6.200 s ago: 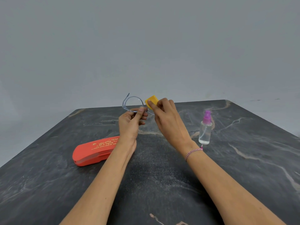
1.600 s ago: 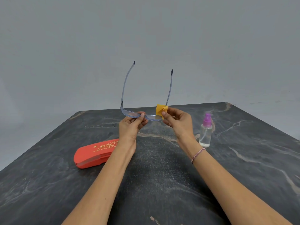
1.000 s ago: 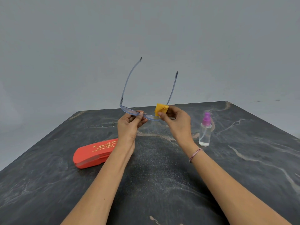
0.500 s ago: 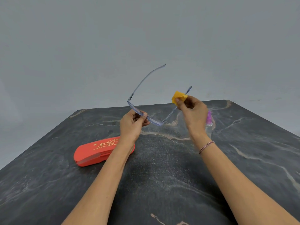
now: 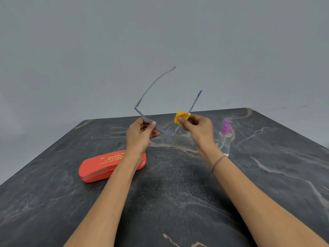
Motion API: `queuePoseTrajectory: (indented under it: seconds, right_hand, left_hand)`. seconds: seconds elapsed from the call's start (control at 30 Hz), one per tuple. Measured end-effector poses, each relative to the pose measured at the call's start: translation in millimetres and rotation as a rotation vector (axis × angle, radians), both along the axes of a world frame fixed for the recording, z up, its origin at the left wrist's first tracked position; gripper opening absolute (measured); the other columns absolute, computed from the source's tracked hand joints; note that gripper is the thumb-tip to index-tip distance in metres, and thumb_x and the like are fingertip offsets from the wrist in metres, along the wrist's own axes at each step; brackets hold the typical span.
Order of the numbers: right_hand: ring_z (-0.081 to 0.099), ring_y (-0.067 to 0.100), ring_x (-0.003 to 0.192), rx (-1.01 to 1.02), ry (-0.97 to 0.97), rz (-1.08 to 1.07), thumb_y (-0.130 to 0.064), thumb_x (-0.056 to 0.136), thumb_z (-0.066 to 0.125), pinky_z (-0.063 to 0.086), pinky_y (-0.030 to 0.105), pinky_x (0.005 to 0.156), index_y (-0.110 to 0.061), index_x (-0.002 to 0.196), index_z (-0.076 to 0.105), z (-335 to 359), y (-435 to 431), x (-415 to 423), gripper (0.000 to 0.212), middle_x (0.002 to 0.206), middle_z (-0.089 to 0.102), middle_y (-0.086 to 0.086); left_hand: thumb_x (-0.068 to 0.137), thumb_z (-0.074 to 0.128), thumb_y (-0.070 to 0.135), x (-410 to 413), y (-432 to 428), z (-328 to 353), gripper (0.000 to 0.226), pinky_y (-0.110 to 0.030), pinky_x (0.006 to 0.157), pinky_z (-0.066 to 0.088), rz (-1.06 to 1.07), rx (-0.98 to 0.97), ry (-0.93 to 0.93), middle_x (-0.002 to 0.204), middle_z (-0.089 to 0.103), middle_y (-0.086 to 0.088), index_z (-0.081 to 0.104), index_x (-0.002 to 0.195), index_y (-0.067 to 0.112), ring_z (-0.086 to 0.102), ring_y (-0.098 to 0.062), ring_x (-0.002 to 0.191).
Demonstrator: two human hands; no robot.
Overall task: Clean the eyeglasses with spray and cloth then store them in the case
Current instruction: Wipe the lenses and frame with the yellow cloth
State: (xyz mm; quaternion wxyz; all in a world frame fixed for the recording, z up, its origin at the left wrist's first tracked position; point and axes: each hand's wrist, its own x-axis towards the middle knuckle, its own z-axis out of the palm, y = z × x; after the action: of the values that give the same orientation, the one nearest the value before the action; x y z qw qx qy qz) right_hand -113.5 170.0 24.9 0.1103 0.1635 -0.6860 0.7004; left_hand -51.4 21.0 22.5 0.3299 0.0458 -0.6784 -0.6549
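Note:
My left hand [image 5: 140,133] pinches the front frame of the eyeglasses [image 5: 164,131], a thin blue-grey pair held above the table with both temple arms pointing up and away. My right hand [image 5: 197,128] grips a small folded yellow cloth [image 5: 181,116] wrapped around the base of the right temple arm. The closed red eyeglass case [image 5: 99,166] with gold lettering lies on the table to the left, partly behind my left forearm. A clear spray bottle [image 5: 225,139] with a purple pump top stands upright just right of my right wrist.
The dark marble table [image 5: 178,193] has veined streaks and ends in a far edge behind my hands. A plain grey wall fills the background. A braided bracelet [image 5: 218,162] circles my right wrist.
The cloth slid back down the right temple arm from near its tip to its base close to the lens. The glasses stay tilted to the right in my left hand.

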Motion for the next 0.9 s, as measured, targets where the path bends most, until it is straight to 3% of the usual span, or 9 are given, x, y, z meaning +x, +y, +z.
queuePoseTrajectory:
  seconds: [0.07, 0.13, 0.23, 0.47, 0.63, 0.77, 0.9]
  right_hand:
    - [0.066, 0.016, 0.074, 0.017, 0.069, -0.107, -0.025, 0.078, 0.074, 0.055, 0.025, 0.074, -0.014, 0.089, 0.072, 4, 6, -3, 0.016, 0.079, 0.071, 0.005]
    - [0.061, 0.011, 0.069, 0.093, 0.175, -0.211, -0.025, 0.079, 0.073, 0.048, 0.009, 0.066, -0.014, 0.088, 0.07, 9, 9, -2, 0.015, 0.074, 0.067, -0.001]
    - [0.053, -0.001, 0.064, 0.105, 0.31, -0.284, -0.021, 0.08, 0.072, 0.039, 0.0, 0.06, -0.011, 0.094, 0.069, 15, 10, 4, 0.018, 0.076, 0.063, -0.005]
    - [0.059, 0.0, 0.074, 0.023, 0.52, -0.309, -0.014, 0.079, 0.072, 0.044, 0.004, 0.069, -0.016, 0.101, 0.067, 23, 11, 13, 0.022, 0.09, 0.064, -0.006]
    - [0.059, -0.006, 0.073, -0.033, 0.313, -0.264, -0.023, 0.079, 0.073, 0.044, 0.006, 0.068, -0.015, 0.095, 0.07, 21, 12, 4, 0.019, 0.086, 0.068, -0.007]
    - [0.067, 0.013, 0.081, -0.016, 0.186, -0.18, -0.029, 0.079, 0.072, 0.052, 0.023, 0.077, -0.015, 0.096, 0.071, 13, 10, 0, 0.022, 0.084, 0.072, 0.001]
    - [0.066, 0.013, 0.074, 0.011, 0.09, -0.002, -0.025, 0.077, 0.074, 0.055, 0.03, 0.079, -0.017, 0.089, 0.071, 3, -3, 5, 0.015, 0.078, 0.071, 0.001]
  left_hand:
    - [0.09, 0.055, 0.001, 0, -3, 1, 0.014, -0.015, 0.059, 0.055, -0.028, -0.025, -0.057, 0.071, 0.056, -0.006, 0.056, 0.079, 0.009, 0.062, -0.003, 0.053]
    - [0.09, 0.054, 0.0, 0, -7, 1, 0.015, -0.014, 0.058, 0.055, -0.02, -0.055, -0.108, 0.073, 0.054, -0.007, 0.056, 0.079, 0.009, 0.059, -0.007, 0.059]
    - [0.09, 0.054, 0.0, 2, -12, 2, 0.017, -0.013, 0.057, 0.054, 0.028, -0.075, -0.14, 0.074, 0.054, -0.007, 0.057, 0.078, 0.011, 0.056, -0.011, 0.064]
    - [0.091, 0.055, 0.003, 3, -21, 6, 0.003, -0.01, 0.053, 0.051, 0.081, -0.052, -0.132, 0.083, 0.062, -0.011, 0.058, 0.09, 0.003, 0.062, -0.018, 0.07]
    - [0.089, 0.057, 0.003, 3, -20, 5, 0.01, -0.015, 0.059, 0.055, 0.074, -0.038, -0.085, 0.077, 0.065, -0.009, 0.06, 0.082, 0.008, 0.063, -0.011, 0.064]
    - [0.089, 0.057, 0.002, 2, -16, 4, 0.007, -0.015, 0.058, 0.055, 0.037, -0.016, -0.054, 0.074, 0.065, -0.01, 0.061, 0.084, 0.004, 0.063, -0.003, 0.053]
    - [0.089, 0.058, 0.003, 0, -9, 2, 0.011, -0.016, 0.06, 0.055, 0.024, 0.062, 0.004, 0.077, 0.066, -0.013, 0.062, 0.096, -0.005, 0.064, -0.005, 0.054]
